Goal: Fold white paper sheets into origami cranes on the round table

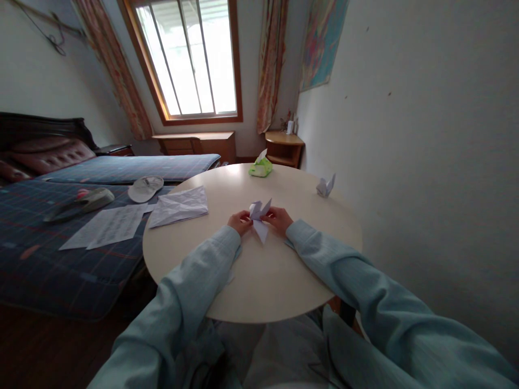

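Note:
A folded white paper figure [260, 215] is held just above the middle of the round table [279, 286]. One pointed flap of it hangs down toward me, and other folds stick up at the top. My left hand [240, 222] pinches its left side with the fingertips. From the right, my right hand [278, 219] grips the other side between thumb and fingers. Parts of the folds are hidden behind the fingers. Another folded paper figure [325, 186] stands by itself near the table's right edge.
Creased white paper sheets [180, 206] lie at the table's left edge. A green tissue pack [260, 166] sits at the far edge. On the bed [36, 270] to the left are printed sheets [109, 226] and a pale cap [146, 188]. A wall [425, 162] rises at the right.

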Demonstrator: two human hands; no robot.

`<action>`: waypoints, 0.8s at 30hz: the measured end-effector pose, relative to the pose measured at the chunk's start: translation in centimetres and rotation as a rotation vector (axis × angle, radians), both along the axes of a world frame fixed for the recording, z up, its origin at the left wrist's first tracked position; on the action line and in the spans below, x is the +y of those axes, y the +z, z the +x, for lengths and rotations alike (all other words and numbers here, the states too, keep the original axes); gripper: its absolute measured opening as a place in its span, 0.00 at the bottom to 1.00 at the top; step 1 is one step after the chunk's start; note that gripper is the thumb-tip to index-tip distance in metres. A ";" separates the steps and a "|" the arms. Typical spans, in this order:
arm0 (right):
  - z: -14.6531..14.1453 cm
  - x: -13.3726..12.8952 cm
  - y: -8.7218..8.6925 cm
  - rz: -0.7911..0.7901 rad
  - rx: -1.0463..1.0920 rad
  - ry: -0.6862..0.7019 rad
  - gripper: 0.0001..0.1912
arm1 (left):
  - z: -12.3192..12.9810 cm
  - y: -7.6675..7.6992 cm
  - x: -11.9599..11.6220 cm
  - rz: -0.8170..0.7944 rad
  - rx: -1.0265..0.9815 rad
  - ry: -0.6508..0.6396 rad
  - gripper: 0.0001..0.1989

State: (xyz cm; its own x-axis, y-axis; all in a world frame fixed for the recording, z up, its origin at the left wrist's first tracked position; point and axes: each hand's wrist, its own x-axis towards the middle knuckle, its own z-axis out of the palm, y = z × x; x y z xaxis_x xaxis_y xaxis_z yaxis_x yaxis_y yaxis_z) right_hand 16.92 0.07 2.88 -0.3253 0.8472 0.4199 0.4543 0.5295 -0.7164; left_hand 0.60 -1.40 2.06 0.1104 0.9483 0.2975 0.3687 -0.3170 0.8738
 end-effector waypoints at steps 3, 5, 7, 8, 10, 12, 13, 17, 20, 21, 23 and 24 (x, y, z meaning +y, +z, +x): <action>-0.1 -0.3 0.1 -0.017 -0.026 0.029 0.08 | 0.0 0.3 0.0 -0.022 0.001 0.023 0.06; -0.2 -0.5 0.3 0.002 -0.040 0.020 0.09 | 0.0 0.5 0.0 -0.039 -0.010 0.043 0.07; -0.2 -0.6 0.4 0.029 -0.050 0.005 0.09 | -0.1 0.6 0.0 -0.049 -0.029 0.062 0.08; -0.2 -0.6 0.4 0.039 -0.050 0.002 0.09 | -0.1 0.7 0.0 -0.051 -0.035 0.067 0.09; -0.3 -0.7 0.3 0.040 -0.039 0.007 0.09 | -0.1 0.7 0.0 -0.047 -0.034 0.076 0.10; -0.4 -0.8 0.2 0.019 -0.022 0.033 0.11 | -0.1 0.7 0.0 -0.035 -0.030 0.078 0.11; -0.4 -0.8 0.1 0.007 -0.016 0.047 0.12 | -0.1 0.7 0.0 -0.029 -0.030 0.078 0.11; -0.5 -0.9 0.1 -0.004 -0.004 0.070 0.14 | -0.2 0.6 0.0 -0.022 -0.017 0.070 0.12; -0.4 -0.9 0.1 0.026 -0.010 0.041 0.11 | -0.2 0.4 0.0 -0.006 0.009 0.052 0.12; -0.3 -0.8 0.1 0.033 -0.013 0.034 0.11 | -0.2 0.3 0.0 0.002 0.016 0.046 0.12; -0.3 -0.7 0.0 0.042 -0.021 0.028 0.10 | -0.3 0.2 0.1 0.012 0.024 0.038 0.12; -0.3 -0.7 0.0 0.045 -0.025 0.026 0.10 | -0.3 0.2 0.1 0.011 0.026 0.039 0.12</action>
State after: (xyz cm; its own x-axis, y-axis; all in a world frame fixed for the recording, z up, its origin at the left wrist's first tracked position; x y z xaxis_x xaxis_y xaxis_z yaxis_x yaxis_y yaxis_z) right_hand 16.66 -0.66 2.92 -0.3576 0.8188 0.4491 0.4577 0.5728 -0.6800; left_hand 0.34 -1.31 2.23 0.0813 0.9488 0.3051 0.4039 -0.3112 0.8602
